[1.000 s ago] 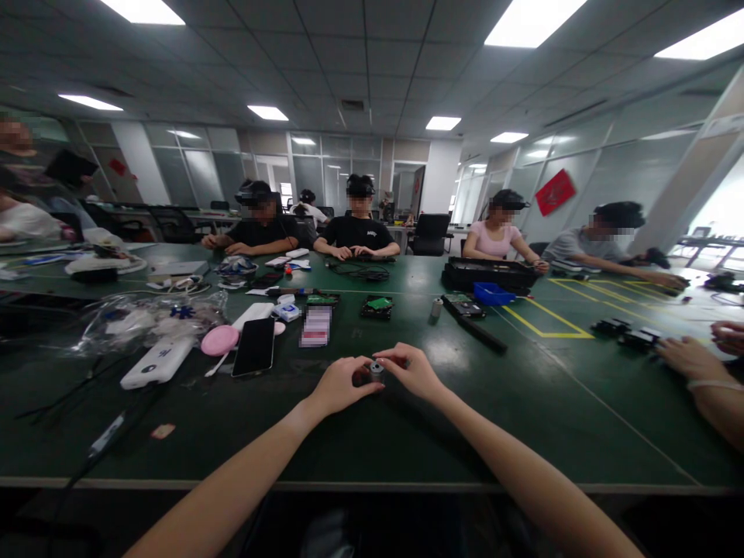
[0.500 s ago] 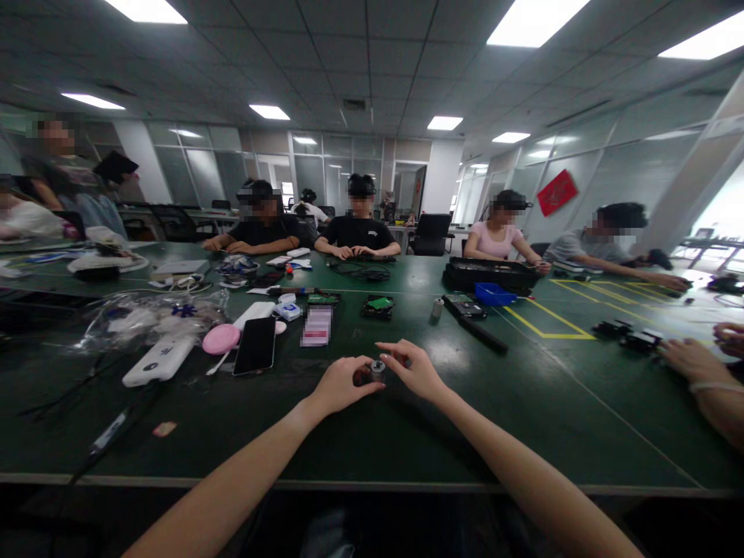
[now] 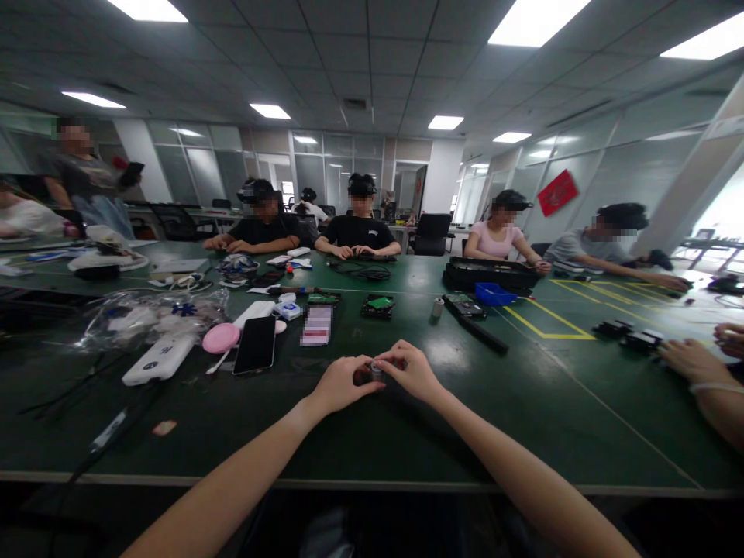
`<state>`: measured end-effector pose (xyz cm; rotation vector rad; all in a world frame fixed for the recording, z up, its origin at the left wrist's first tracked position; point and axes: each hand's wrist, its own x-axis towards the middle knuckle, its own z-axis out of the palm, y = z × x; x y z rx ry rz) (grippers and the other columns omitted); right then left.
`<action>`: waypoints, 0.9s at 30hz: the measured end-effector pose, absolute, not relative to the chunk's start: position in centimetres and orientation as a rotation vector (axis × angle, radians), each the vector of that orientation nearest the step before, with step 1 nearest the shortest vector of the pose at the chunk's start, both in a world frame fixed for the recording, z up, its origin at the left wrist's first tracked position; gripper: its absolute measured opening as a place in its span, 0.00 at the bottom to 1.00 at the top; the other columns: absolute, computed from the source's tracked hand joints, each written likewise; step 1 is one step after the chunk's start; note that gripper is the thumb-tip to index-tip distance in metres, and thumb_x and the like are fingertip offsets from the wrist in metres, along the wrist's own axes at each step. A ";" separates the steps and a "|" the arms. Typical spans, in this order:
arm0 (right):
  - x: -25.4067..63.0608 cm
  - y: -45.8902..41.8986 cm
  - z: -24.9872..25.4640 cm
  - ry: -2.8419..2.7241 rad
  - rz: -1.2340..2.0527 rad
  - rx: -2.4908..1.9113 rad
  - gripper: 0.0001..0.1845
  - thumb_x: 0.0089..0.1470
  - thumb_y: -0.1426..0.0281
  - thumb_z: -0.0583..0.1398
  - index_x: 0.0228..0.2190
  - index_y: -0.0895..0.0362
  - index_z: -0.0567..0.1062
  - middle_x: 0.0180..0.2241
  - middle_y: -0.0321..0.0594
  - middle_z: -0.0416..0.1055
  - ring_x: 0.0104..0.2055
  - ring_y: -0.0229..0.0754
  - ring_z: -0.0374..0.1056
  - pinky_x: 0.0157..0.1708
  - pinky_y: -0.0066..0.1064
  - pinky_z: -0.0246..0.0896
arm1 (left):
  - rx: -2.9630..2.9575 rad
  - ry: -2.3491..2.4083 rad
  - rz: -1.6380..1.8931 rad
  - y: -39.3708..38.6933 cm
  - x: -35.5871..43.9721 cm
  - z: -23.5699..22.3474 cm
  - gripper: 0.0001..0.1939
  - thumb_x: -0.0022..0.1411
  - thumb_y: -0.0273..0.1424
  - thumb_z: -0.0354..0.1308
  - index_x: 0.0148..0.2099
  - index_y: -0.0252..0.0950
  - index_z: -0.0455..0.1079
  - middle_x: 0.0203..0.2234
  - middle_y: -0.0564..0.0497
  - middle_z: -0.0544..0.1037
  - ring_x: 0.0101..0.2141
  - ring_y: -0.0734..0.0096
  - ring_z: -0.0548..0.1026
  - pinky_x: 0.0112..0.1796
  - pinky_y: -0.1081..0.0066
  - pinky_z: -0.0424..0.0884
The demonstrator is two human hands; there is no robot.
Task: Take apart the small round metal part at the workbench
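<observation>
A small silver metal cylinder stands upright on the green table between my hands. Around its side my left hand is closed, with the thumb at the front and the fingers curled behind. My right hand pinches at the top end of the same cylinder, and its fingertips cover that end. Whether a smaller part is between those fingertips is hidden. A similar metal cylinder stands farther off to the right. Beyond my hands lies an open black device with a green circuit board.
To the left lie a black phone, a phone with a lit screen, a pink round object and a white power bank. A blue tray and a black bar are at right. Co-workers sit around the table.
My right hand's fingers were apart beside the cylinder and have closed onto its top. My left hand has stayed in place. At far left, a standing person has shifted slightly right.
</observation>
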<state>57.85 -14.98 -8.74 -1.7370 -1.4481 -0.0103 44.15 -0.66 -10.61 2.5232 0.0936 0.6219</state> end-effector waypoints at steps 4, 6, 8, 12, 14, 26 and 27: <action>57.5 -14.8 -8.5 -1.412 0.001 -1.721 0.08 0.54 0.67 0.61 0.34 0.54 0.80 0.30 0.37 0.63 0.28 0.35 0.61 0.28 0.27 0.58 | 2.521 0.098 0.623 -0.7 44.2 -10.6 0.19 0.55 0.44 0.62 0.45 0.41 0.71 0.32 0.53 0.78 0.32 0.66 0.74 0.34 0.71 0.67; 57.7 -14.6 -8.5 -1.385 0.006 -1.690 0.08 0.55 0.67 0.60 0.34 0.55 0.79 0.30 0.37 0.64 0.28 0.35 0.61 0.27 0.27 0.58 | 2.522 0.102 0.623 -0.7 44.2 -10.6 0.19 0.55 0.45 0.62 0.45 0.40 0.71 0.32 0.53 0.78 0.32 0.66 0.74 0.34 0.71 0.66; 58.4 -14.5 -8.6 -1.348 -0.008 -1.672 0.09 0.55 0.66 0.59 0.35 0.55 0.79 0.31 0.37 0.64 0.29 0.35 0.62 0.28 0.27 0.59 | 2.523 0.102 0.623 -0.7 44.1 -10.6 0.19 0.55 0.45 0.61 0.45 0.40 0.71 0.32 0.53 0.78 0.31 0.66 0.74 0.34 0.71 0.66; 61.0 -15.0 -9.1 -1.384 0.005 -1.759 0.10 0.54 0.64 0.60 0.34 0.56 0.79 0.28 0.36 0.63 0.28 0.36 0.61 0.28 0.27 0.58 | 2.527 0.093 0.621 -0.7 44.1 -10.5 0.19 0.55 0.45 0.61 0.45 0.40 0.71 0.32 0.53 0.77 0.31 0.67 0.74 0.34 0.71 0.66; 62.2 -15.4 -9.5 -1.519 0.102 -1.837 0.09 0.52 0.65 0.62 0.33 0.55 0.80 0.26 0.36 0.63 0.27 0.35 0.61 0.28 0.27 0.56 | 2.529 0.093 0.624 -0.6 44.1 -10.5 0.19 0.55 0.46 0.61 0.44 0.40 0.71 0.32 0.53 0.77 0.31 0.67 0.74 0.34 0.71 0.66; 62.8 -16.1 -9.4 -1.589 0.289 -1.929 0.17 0.45 0.63 0.66 0.40 0.53 0.78 0.31 0.36 0.73 0.25 0.34 0.59 0.25 0.24 0.53 | 2.523 0.095 0.622 -0.7 44.2 -10.4 0.19 0.54 0.46 0.62 0.45 0.41 0.70 0.34 0.53 0.78 0.34 0.65 0.75 0.35 0.71 0.67; 62.8 -16.0 -9.5 -1.579 0.309 -1.927 0.18 0.45 0.63 0.66 0.40 0.54 0.78 0.32 0.36 0.74 0.24 0.33 0.58 0.24 0.24 0.52 | 2.520 0.097 0.620 -0.7 44.2 -10.4 0.19 0.54 0.46 0.62 0.45 0.41 0.70 0.34 0.53 0.78 0.34 0.66 0.75 0.35 0.71 0.67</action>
